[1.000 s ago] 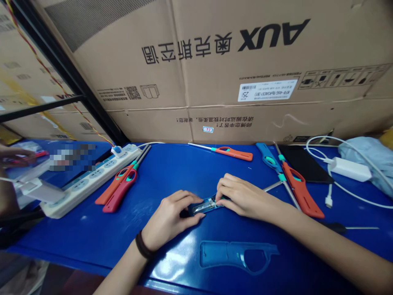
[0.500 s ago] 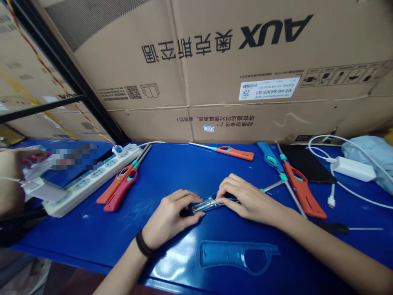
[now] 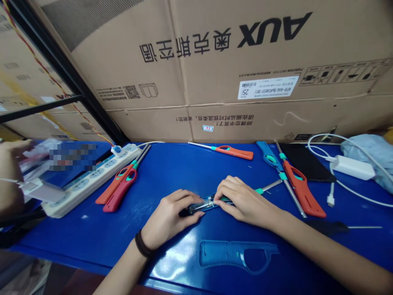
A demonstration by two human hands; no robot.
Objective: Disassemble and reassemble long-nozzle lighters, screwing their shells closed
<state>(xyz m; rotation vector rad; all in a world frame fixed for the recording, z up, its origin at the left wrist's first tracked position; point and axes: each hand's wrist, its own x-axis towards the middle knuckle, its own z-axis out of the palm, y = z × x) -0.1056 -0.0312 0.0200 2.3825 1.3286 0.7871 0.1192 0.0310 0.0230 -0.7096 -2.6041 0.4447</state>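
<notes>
Both my hands rest on the blue table point(image 3: 172, 168) and meet over an opened blue stick lighter point(image 3: 202, 204). My left hand point(image 3: 170, 217), a dark band on its wrist, is closed on the lighter's handle end. Fingers of my right hand point(image 3: 242, 200) are pinched on the lighter's middle, near the clear inner part. The lighter's metal nozzle point(image 3: 270, 187) with a teal collar sticks out to the right past my right hand. A separate blue half-shell of a lighter handle point(image 3: 238, 255) lies flat in front of my hands.
Two red-orange lighters point(image 3: 119, 186) lie beside a white power strip point(image 3: 89, 180) at left. An orange lighter point(image 3: 235, 152) lies at the back, a blue lighter point(image 3: 268, 157) and an orange one point(image 3: 299, 186) at right. A black phone point(image 3: 303, 162), white charger point(image 3: 351, 167) and big cardboard boxes point(image 3: 245, 61) stand behind. Another person's hand point(image 3: 10, 149) is at far left.
My hands have stayed on the lighter, my right fingers shifting slightly along it. The other person's hand at far left has risen a little.
</notes>
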